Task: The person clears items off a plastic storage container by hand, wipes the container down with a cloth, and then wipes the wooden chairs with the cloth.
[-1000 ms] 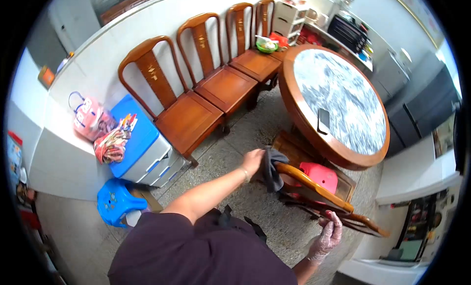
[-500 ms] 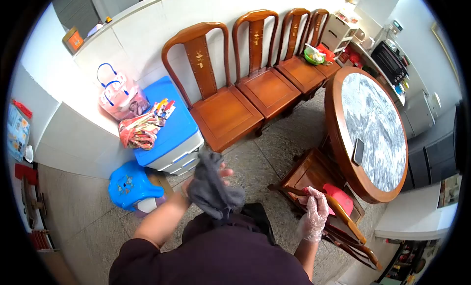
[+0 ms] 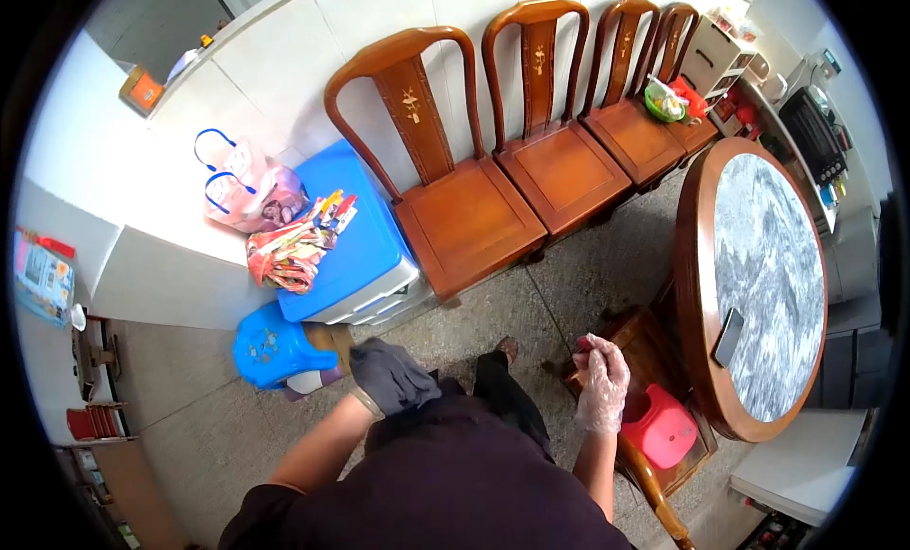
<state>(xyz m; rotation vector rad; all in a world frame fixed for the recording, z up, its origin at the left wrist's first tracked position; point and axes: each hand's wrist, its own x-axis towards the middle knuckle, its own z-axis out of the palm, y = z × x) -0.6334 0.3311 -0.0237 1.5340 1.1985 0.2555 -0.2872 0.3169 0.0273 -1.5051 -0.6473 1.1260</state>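
Note:
A dark grey cloth [image 3: 393, 378] is bunched over my left hand [image 3: 365, 398], covering its fingers, just in front of my body. My right hand [image 3: 604, 384], in a clear plastic glove, is closed with its fingers curled together. A small reddish spot shows at its fingertips, too small to name. Beyond and below that hand is a wooden chair [image 3: 664, 356], with a pink plastic stool [image 3: 661, 427] on its seat.
A round marble-topped table [image 3: 697, 294] stands at the right, bearing a phone [image 3: 729, 337]. Wooden chairs [image 3: 469, 218] line the wall. At the left are a blue-topped drawer unit [image 3: 355, 275] with bags [image 3: 284, 256] on it, and a blue stool [image 3: 270, 346].
The grey cloth, hanging loosely over my open left fingers before, now covers that hand lower and further left. My right hand has moved slightly up, away from the chair's back. The view has shifted.

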